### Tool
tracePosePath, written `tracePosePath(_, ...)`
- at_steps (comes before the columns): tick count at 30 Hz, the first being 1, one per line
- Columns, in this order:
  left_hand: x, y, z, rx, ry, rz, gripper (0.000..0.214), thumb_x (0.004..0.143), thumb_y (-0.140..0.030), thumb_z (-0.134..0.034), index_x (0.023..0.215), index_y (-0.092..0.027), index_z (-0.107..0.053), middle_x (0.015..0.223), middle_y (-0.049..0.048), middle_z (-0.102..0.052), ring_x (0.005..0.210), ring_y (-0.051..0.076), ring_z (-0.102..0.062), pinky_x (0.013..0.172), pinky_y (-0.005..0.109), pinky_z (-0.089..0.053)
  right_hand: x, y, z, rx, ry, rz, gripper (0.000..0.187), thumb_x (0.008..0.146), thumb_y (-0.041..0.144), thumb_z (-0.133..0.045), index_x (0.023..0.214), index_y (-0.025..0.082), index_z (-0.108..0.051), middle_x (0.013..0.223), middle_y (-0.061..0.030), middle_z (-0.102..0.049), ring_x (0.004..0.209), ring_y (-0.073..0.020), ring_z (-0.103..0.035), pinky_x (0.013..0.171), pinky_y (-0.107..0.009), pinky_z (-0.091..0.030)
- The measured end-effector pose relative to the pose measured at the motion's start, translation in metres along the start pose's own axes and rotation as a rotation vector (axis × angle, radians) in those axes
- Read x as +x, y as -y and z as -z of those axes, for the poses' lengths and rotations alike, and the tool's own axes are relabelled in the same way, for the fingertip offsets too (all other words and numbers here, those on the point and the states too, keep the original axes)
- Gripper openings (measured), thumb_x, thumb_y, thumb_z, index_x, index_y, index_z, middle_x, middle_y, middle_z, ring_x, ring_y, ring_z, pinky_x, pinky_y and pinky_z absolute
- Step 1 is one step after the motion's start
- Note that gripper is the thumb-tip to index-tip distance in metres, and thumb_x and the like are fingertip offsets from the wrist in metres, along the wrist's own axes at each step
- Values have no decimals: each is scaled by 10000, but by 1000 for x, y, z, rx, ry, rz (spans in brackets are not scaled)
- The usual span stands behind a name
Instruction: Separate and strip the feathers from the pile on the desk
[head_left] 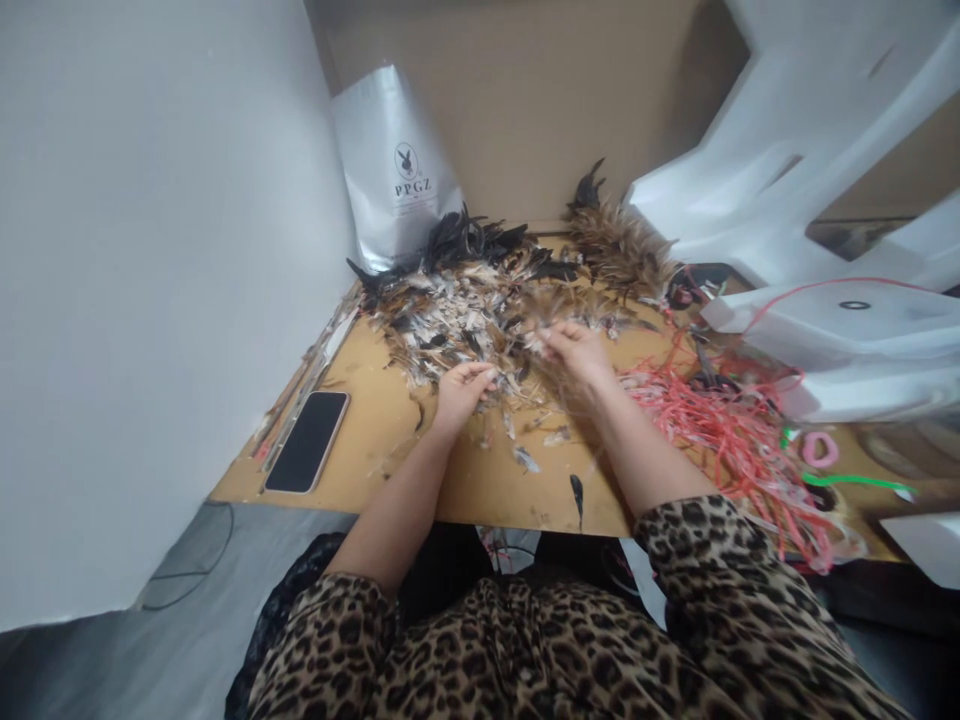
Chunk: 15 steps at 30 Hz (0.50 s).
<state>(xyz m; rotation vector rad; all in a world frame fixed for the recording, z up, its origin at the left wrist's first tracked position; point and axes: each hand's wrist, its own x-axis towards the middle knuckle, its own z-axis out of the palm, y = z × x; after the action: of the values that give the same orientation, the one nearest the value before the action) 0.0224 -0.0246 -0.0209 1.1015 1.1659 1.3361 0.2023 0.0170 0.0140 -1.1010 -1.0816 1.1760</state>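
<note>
A loose heap of black, brown and white feathers (465,295) covers the far middle of a brown table (390,430). My left hand (459,392) rests at the heap's near edge with its fingers curled in on a few feathers. My right hand (579,352) is just to the right, its fingertips pinched on feathers pulled from the heap. Stray feathers lie on the table between my forearms.
A black phone (308,441) lies at the table's left. A silver bag (395,165) leans at the back. A bundle of brown feathers (616,245) sits behind, a tangle of red strings (720,425) to the right, white plastic sheets (817,170) beyond.
</note>
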Motion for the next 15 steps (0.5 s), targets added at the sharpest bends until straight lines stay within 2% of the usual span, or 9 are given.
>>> tracePosePath(3,0,0,1,25,3,-19,306,616,-380,-677,784,-126,-638,700,53,-657,529,89,-555,456,195,-397,27,8,42,-101,-248,145,244,610,365,-656,571,164,-524,500,27,-505,430,-65,-399,445,-210,-307)
tracePosePath(6,-1,0,1,41,6,-17,292,624,-378,-669,778,-131,-640,717,56,-660,520,85,-547,446,193,-385,52,5,83,-231,-434,136,187,635,304,-604,565,157,-514,476,32,-462,414,-65,-371,431,-215,-283)
tracePosePath(8,-1,1,0,47,3,-15,286,624,-375,-669,769,-132,-640,714,57,-659,517,85,-544,445,195,-384,64,0,102,-320,-494,94,165,643,279,-577,556,152,-517,467,27,-453,404,-72,-366,423,-225,-273)
tracePosePath(11,-1,0,0,62,-2,-12,277,627,-376,-664,750,-128,-640,707,60,-655,506,84,-536,444,199,-384,74,-8,114,-471,-538,24,129,643,227,-546,541,152,-520,455,26,-438,400,-74,-343,424,-236,-272)
tracePosePath(15,-1,-3,2,52,-47,-22,271,628,-374,-661,735,-127,-633,714,59,-653,505,77,-528,447,197,-386,78,-18,113,-623,-535,-41,130,634,184,-530,508,157,-512,451,14,-439,416,-87,-359,437,-246,-280)
